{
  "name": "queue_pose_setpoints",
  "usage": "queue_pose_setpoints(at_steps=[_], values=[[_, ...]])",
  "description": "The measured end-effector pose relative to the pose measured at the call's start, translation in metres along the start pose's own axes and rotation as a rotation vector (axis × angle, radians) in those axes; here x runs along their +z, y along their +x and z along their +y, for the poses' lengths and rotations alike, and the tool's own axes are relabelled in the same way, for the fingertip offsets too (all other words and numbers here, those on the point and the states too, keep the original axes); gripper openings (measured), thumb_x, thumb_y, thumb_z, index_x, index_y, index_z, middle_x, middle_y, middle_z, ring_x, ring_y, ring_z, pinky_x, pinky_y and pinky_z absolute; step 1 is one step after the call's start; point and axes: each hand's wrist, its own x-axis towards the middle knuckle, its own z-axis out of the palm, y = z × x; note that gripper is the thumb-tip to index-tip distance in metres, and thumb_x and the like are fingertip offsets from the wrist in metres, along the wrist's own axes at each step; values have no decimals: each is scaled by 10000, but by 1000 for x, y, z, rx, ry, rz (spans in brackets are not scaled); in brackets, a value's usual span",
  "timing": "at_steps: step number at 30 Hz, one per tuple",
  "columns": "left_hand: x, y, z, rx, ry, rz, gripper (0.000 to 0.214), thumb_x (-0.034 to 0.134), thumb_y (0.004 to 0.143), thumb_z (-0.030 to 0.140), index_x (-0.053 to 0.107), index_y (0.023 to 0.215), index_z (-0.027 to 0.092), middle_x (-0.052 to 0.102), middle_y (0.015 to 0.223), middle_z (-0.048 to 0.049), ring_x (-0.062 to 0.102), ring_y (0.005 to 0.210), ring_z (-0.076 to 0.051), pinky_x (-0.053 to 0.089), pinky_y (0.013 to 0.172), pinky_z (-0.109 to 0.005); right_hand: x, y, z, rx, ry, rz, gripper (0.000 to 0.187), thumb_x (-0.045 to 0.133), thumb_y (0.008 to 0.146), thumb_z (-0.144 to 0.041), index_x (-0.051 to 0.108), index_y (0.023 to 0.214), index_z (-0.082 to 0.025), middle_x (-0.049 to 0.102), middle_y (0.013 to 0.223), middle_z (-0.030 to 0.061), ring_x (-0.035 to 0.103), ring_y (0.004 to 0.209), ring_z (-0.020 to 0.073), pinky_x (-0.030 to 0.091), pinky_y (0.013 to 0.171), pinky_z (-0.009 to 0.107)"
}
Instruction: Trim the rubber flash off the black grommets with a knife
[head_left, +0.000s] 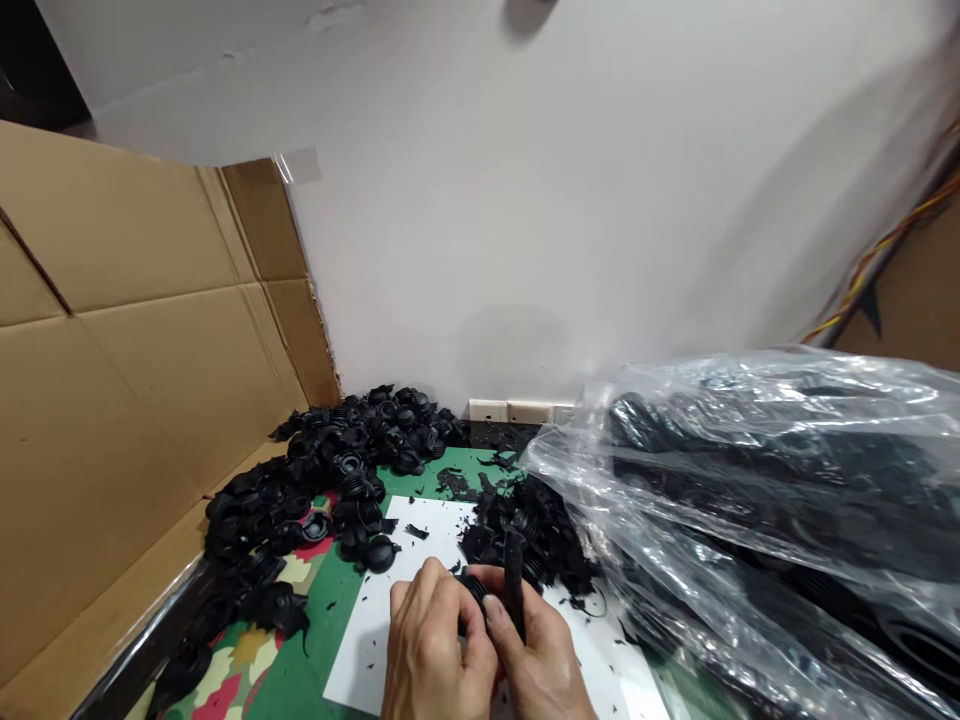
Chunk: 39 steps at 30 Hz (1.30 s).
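Both hands meet over a white sheet at the lower middle. My left hand is closed around a small black ribbed rubber part, its fingers curled. My right hand is closed against the part's other side, with the thumb pressed near it. A flat black strip stands up between the right thumb and fingers; whether it belongs to the part or is separate, I cannot tell. Much of the part is hidden by the fingers. Just beyond the hands lies a heap of black scraps and ribbed pieces.
A large pile of black rubber parts spreads at the left and back over a green surface. Cardboard stands at the left. Clear plastic bagging with black parts inside fills the right. A white wall is behind.
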Motion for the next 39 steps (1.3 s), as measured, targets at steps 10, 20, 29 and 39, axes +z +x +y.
queue_pose_setpoints(at_steps=[10, 20, 29, 39], values=[[-19, 15, -25, 220, 345, 113, 238, 402, 795, 33, 498, 645, 190, 487, 625, -31, 485, 602, -220, 356, 587, -349, -3, 2, -5, 106, -4, 54, 536, 647, 639, -658, 664, 810, -150, 552, 459, -13, 450, 332, 129, 388, 316, 252], [-29, 13, -12, -30, -28, -88, 176, 528, 825, 203, 561, 652, 219, 566, 659, 7, 514, 613, -180, 375, 603, -298, 7, -2, -36, 328, 374, -106, 515, 786, 568, -559, 616, 781, -122, 422, 408, -101, 301, 321, 31, 331, 335, 173], [-8, 8, 5, -125, -95, -92, 213, 521, 796, 117, 572, 621, 227, 581, 649, 3, 523, 646, -200, 351, 627, -306, 1, 4, 0, 200, 255, -117, 540, 720, 618, -602, 598, 881, -147, 473, 378, -83, 420, 299, 98, 354, 347, 224], [-4, 7, 7, -147, -46, -122, 252, 454, 811, 133, 538, 588, 218, 559, 637, -7, 508, 642, -196, 371, 612, -309, 3, -2, -15, -72, -126, 92, 240, 583, 750, -405, 634, 837, -187, 693, 721, 41, 649, 663, 210, 531, 613, 294]])
